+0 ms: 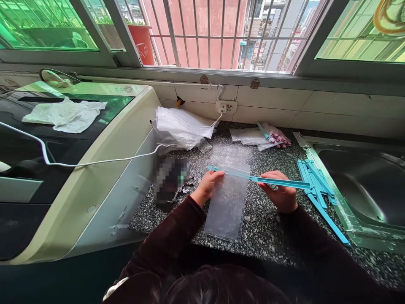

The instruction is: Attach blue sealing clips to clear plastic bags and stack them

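A light blue bag clip (281, 182) is unfolded into one long strip, its hinge near the middle. My left hand (209, 185) is closed on its left end, pinching it together with the upper left edge of a clear plastic bag (226, 207). That half of the clip lies across the bag near its top, and the bag hangs down over the counter, looking flat. Closed around the clip's other half just past the hinge, my right hand (281, 194) has its fingers partly hidden underneath. Several more blue bag clips (316, 181) lie in a loose pile to its right.
Stacked clear bags (180, 124) lean at the back left. Behind my hands lie bags with pink clips (275, 137). A metal sink (332, 169) borders the right. A washing machine (117, 202) stands left, with a white cable (104, 161) running across. A blurred dark object (169, 181) sits beside it.
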Demonstrator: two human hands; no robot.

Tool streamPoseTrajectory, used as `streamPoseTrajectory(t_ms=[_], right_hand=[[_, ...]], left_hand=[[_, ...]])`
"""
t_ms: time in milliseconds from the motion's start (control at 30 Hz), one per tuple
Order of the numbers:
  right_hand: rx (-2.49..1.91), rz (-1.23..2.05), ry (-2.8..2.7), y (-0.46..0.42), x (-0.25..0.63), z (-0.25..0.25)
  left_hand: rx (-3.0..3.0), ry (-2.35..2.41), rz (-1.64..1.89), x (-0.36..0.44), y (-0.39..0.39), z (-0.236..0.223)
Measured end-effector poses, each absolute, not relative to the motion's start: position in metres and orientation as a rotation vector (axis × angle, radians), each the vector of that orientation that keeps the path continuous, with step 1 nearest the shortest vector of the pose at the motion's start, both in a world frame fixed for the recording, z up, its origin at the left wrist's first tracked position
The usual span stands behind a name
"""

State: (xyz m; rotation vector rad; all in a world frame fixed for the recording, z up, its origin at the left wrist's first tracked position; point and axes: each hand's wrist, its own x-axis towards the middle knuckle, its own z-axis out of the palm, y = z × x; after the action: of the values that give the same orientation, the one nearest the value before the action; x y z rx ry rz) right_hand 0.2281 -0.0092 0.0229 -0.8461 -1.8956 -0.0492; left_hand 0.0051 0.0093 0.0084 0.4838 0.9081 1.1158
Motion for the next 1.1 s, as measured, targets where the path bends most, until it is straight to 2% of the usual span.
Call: streamPoseTrajectory(t_ms=[400,1100], right_hand=[[-0.755,-0.217,-1.912,-0.0144,0.2224,0.023],[-0.72,-0.272,-2.1,-0.015,0.2207,0.0205]], left_hand=[[0.555,0.907,1.091,0.0075,0.0067,0.01],[0.649,0.902,1.059,0.0069,0.0057,0.0058]])
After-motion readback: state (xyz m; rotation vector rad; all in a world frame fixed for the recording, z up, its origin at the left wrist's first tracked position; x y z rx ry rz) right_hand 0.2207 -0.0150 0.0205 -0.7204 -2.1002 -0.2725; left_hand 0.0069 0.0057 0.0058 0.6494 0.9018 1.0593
